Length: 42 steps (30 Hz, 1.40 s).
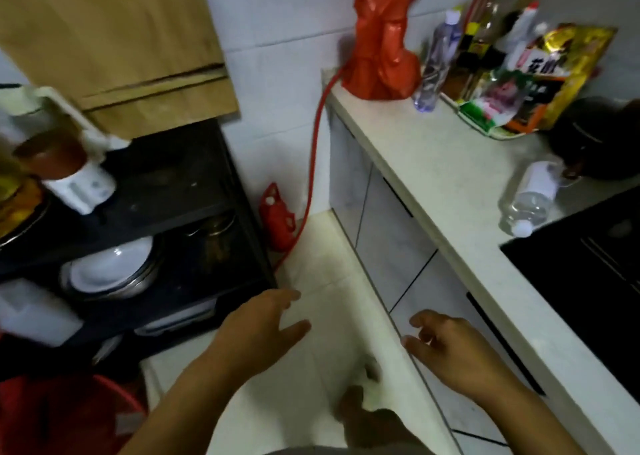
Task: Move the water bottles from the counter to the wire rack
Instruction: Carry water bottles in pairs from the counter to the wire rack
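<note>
One clear water bottle [437, 62] stands upright at the back of the pale counter [433, 164], beside a red plastic bag. A second clear water bottle [530, 198] lies on its side near the black cooktop, white cap toward me. The black wire rack [180, 191] stands at the left with a blender on its top shelf and bowls below. My left hand [259, 326] hovers over the floor near the rack's corner, fingers apart and empty. My right hand [450, 347] hangs below the counter's edge, fingers spread, holding nothing.
A red plastic bag [381, 46], sauce bottles and snack packets [540, 80] crowd the counter's back. A black cooktop [588, 267] and dark pot [599, 136] sit at right. A red hose [313, 164] runs down the wall. A red bucket [69, 416] sits at lower left.
</note>
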{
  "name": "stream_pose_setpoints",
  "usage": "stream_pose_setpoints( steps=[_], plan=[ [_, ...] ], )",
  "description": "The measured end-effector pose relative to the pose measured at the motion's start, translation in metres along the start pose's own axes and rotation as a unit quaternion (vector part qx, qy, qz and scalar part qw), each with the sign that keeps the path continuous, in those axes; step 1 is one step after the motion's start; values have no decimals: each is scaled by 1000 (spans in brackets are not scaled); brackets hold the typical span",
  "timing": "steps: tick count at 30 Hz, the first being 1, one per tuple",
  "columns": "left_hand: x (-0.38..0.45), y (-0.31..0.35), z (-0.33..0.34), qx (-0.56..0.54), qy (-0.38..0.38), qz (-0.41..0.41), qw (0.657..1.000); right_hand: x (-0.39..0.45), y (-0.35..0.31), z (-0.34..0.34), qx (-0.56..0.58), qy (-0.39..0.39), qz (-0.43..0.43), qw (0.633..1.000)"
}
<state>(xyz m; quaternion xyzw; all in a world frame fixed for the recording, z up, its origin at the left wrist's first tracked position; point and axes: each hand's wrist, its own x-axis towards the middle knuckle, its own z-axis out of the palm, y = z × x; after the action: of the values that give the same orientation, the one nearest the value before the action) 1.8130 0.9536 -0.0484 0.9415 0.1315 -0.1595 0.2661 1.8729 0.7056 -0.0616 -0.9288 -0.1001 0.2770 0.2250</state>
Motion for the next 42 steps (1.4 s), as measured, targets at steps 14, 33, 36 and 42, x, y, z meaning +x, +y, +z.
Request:
stream_pose_setpoints(
  steps=[14, 33, 36, 42],
  plan=[
    [263, 134, -85, 12, -18, 181, 983, 193, -9, -156, 82, 163, 0, 983],
    [535, 296, -124, -142, 101, 335, 926, 311, 6, -258, 120, 289, 171, 934],
    [568, 311, -130, -178, 111, 313, 926, 325, 5, -267, 119, 297, 192, 927],
    [610, 321, -113, -319, 52, 250, 913, 332, 8, -273, 132, 318, 231, 910]
  ],
)
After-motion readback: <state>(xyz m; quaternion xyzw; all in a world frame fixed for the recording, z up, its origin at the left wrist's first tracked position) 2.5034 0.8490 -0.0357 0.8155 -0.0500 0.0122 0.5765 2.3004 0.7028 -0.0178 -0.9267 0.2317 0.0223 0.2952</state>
